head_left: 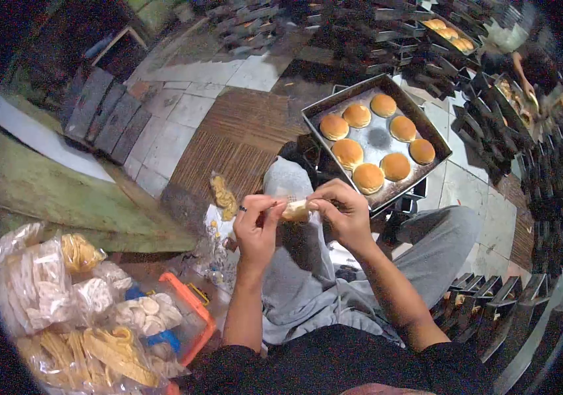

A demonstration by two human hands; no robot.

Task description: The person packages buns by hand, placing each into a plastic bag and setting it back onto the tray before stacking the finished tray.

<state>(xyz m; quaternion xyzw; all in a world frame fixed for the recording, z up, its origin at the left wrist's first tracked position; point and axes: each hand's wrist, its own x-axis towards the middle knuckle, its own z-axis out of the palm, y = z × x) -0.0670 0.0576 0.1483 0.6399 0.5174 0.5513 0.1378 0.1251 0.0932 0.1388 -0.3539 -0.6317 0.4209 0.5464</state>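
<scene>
While left hand (pixel 255 220) and right hand (pixel 342 214) pinch pale piece (pixel 296 211), bun tray (pixel 379 139) sits above tiled floor (pixel 188 110).

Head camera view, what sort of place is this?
Probably a small bakery: a metal tray holds eight round golden buns, more buns sit farther back, and filled plastic bags crowd the lower left.

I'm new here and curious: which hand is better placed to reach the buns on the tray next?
Probably the right hand: it is nearer the tray of buns than the left hand. Both hands pinch a pale item, though.
</scene>
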